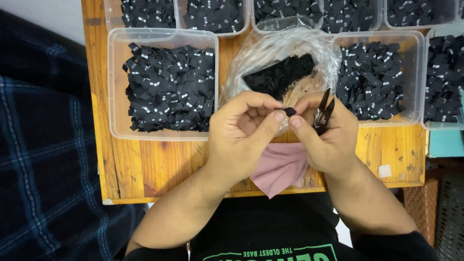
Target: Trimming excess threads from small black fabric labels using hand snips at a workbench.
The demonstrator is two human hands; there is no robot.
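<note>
My left hand (244, 135) and my right hand (325, 137) meet over the wooden table, both pinching a small black fabric label (290, 111) between thumbs and fingertips. My right hand also holds small black thread snips (323, 112), blades pointing up and away. Just behind the hands lies an open clear plastic bag (280, 53) with a heap of black fabric pieces (280, 75) inside. A pink cloth (280, 166) lies under my hands at the table's near edge.
Clear plastic tubs of black labels with white marks stand on the wooden table (145, 166): one at left (116, 87), one at right (411, 77), another at far right (444, 72), several more along the back. A dark plaid fabric (43, 145) lies left of the table.
</note>
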